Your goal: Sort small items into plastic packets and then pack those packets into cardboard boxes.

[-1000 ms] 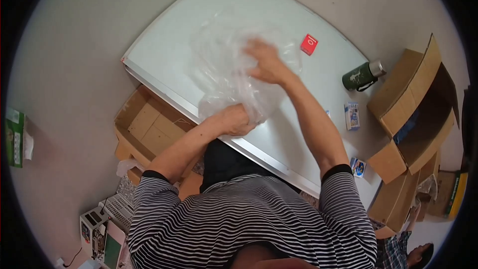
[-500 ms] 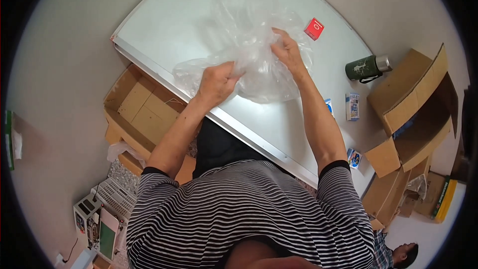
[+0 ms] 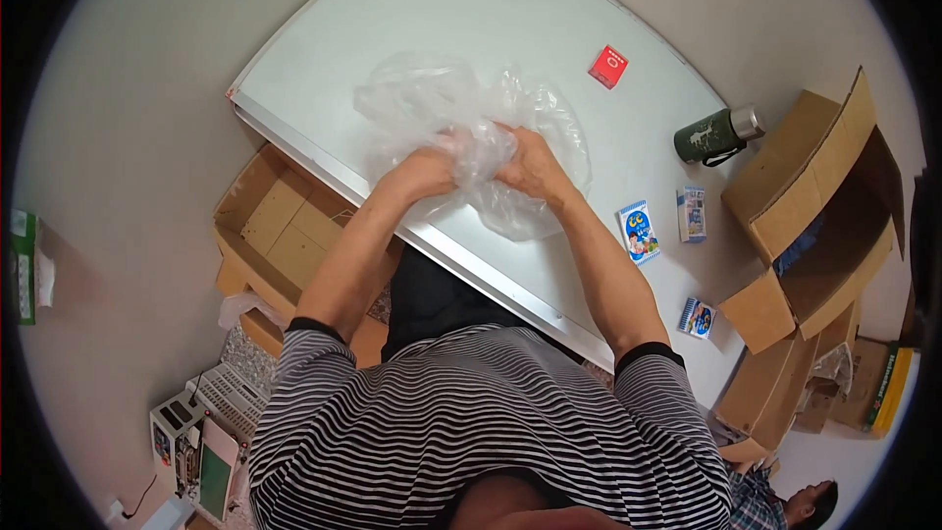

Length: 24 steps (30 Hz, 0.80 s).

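Observation:
A large clear plastic bag (image 3: 417,88) lies crumpled on the white table (image 3: 324,49), bunched together in its middle. My left hand (image 3: 424,173) is closed on the bunched part, its fingertips partly covered by the film. From the other side my right hand (image 3: 530,165) grips the same gathered plastic, close to the left. One puffed-up part of the bag spreads beyond my hands, and another part (image 3: 520,216) hangs loosely below my right hand. Whether anything is inside the gathered part I cannot make out.
On the table's right side are a red box (image 3: 608,67), a dark green thermos (image 3: 708,137) lying down, and blue-and-white packets (image 3: 639,234). An open cardboard box (image 3: 775,206) stands at the right edge. Another carton (image 3: 285,226) sits below the table's front edge. A person (image 3: 785,503) is at lower right.
Both hands have come nearer to me and closer together, gathering the bag into a bunch. The bag's far part has collapsed toward me, and a blue-and-white packet is now uncovered by my right arm.

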Motion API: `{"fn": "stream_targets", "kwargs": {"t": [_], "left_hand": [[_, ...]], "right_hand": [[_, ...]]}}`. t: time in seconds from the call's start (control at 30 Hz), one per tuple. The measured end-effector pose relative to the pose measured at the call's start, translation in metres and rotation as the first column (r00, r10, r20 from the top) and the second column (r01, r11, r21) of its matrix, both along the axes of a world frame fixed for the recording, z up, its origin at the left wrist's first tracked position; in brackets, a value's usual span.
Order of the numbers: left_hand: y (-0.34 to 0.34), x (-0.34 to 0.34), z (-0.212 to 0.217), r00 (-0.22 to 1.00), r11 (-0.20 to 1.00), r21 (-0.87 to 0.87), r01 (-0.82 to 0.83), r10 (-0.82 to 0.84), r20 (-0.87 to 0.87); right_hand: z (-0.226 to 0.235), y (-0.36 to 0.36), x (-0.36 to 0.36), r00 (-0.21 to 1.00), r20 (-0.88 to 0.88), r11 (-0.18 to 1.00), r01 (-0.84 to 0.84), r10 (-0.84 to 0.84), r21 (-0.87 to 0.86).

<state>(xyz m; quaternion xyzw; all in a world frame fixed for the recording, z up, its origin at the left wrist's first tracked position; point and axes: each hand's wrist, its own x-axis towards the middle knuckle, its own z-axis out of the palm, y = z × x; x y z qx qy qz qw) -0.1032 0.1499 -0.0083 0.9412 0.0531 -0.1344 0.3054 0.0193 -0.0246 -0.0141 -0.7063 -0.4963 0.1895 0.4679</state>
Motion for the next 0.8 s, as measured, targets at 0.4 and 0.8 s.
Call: {"fn": "stream_targets", "kwargs": {"t": [0.4, 0.8], "left_hand": [[-0.039, -0.048, 0.031, 0.758, 0.736, -0.626, -0.257, 0.556, 0.343], [0.001, -0.022, -0.004, 0.629, 0.727, -0.601, -0.332, 0.646, 0.434]], "right_hand": [[-0.033, 0.028, 0.0, 0.897, -0.441, 0.999, -0.02, 0.037, 0.044], [0.098, -0.045, -0.009, 0.977, -0.206, 0.998, 0.046, -0.056, -0.053]]}}
